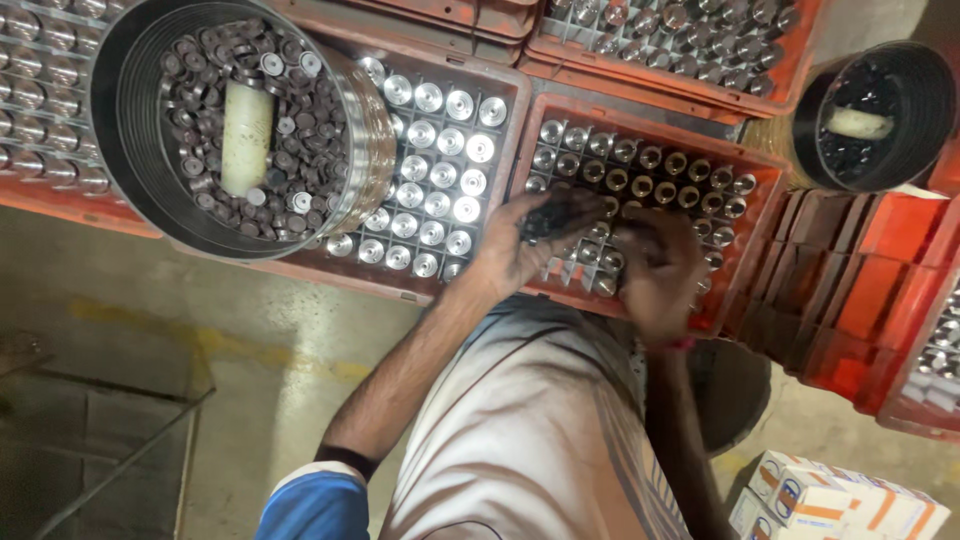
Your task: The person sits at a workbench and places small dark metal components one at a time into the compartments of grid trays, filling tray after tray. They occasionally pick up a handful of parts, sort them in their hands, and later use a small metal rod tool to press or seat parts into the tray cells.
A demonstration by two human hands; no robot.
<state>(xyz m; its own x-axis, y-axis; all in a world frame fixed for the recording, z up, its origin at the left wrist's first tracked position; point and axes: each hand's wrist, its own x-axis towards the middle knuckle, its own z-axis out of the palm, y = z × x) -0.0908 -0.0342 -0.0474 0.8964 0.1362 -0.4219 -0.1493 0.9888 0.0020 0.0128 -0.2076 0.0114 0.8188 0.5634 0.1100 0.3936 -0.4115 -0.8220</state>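
My left hand (530,240) is cupped palm up over the near edge of an orange crate (765,195), holding a pile of small dark round caps (550,215). My right hand (660,270) hovers palm down over the same crate, fingers bent onto the open metal cylinders (650,165) standing in its grid. What its fingers pinch is hidden. To the left, another orange crate (505,85) holds shiny capped cylinders (440,150).
A large round metal tub (370,130) of dark caps with a white roll (245,135) rests on the left crate. A second black tub (930,110) sits at upper right. More orange crates stand around, cardboard boxes (830,500) at lower right, bare concrete floor at left.
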